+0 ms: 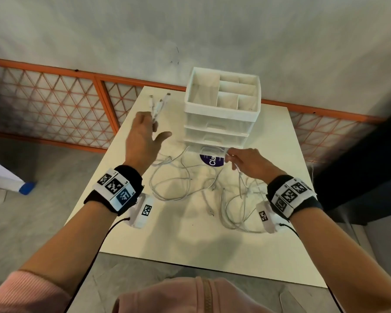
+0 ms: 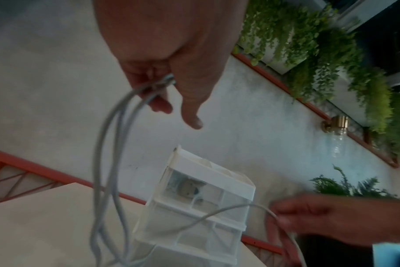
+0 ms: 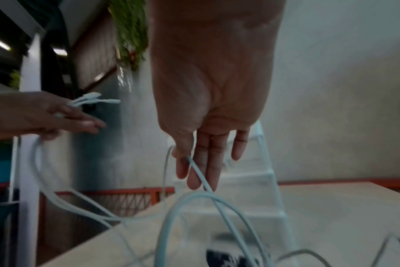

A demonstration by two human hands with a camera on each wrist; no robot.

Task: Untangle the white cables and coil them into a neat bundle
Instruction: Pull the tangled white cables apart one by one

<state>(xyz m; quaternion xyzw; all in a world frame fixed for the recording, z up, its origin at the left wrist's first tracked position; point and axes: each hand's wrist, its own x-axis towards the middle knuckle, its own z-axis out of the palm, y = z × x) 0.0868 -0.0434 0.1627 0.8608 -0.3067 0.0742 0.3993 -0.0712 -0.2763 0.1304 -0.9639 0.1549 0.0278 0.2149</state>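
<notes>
Several white cables (image 1: 185, 184) lie tangled in loose loops on the cream table (image 1: 275, 233). My left hand (image 1: 148, 132) is raised above the table's far left and grips a bunch of cable ends. Their connectors (image 1: 159, 102) stick out past the fingers, and the strands (image 2: 107, 162) hang down to the table. My right hand (image 1: 235, 159) hovers low in front of the drawer unit. In the right wrist view its thumb and fingers (image 3: 194, 173) pinch one white cable (image 3: 219, 204) that runs down into the tangle.
A white plastic drawer organizer (image 1: 221, 109) with open top compartments stands at the table's far middle. A purple round sticker (image 1: 212, 161) lies in front of it. An orange lattice fence (image 1: 54, 105) and a grey wall are behind. The table's near edge is close to my body.
</notes>
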